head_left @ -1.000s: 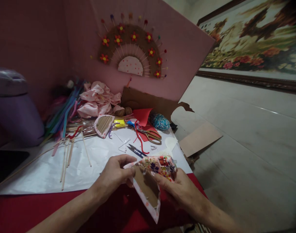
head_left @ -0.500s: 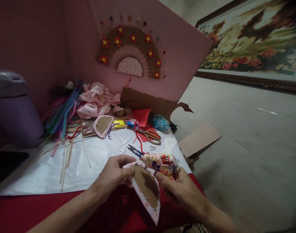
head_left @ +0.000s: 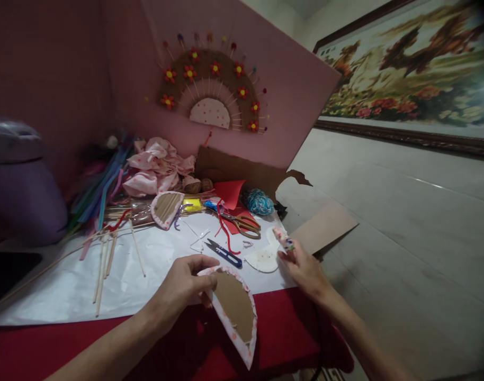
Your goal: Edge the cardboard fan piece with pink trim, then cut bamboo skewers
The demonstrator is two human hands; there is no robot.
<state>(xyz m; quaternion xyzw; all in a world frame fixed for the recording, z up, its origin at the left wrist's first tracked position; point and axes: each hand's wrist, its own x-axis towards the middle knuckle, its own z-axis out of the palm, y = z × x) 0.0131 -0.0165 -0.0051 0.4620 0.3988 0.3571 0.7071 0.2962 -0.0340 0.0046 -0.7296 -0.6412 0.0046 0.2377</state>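
My left hand [head_left: 188,280] pinches a half-round cardboard piece [head_left: 236,307] by its upper left corner. Pink dotted fabric is folded over the edge of this piece, and its brown face is turned up to me. Away to the right, my right hand [head_left: 305,267] is closed around a flower-patterned glue gun [head_left: 284,239], whose rear is hidden in the palm. White rounded pieces [head_left: 263,259] lie just left of that hand. Between the two hands, farther back, are dark blue thread snips [head_left: 223,253].
Scissors [head_left: 248,225] rest on red paper [head_left: 231,193] beside blue yarn [head_left: 259,201]. Another fabric-edged half-round [head_left: 166,208], thin sticks [head_left: 102,264] and crumpled pink fabric [head_left: 158,164] lie to the left. A decorated brown arch [head_left: 226,61] hangs on the pink board behind.
My right hand has moved right and away from the cardboard piece with the glue gun, uncovering the snips and white pieces. My left hand keeps its hold.
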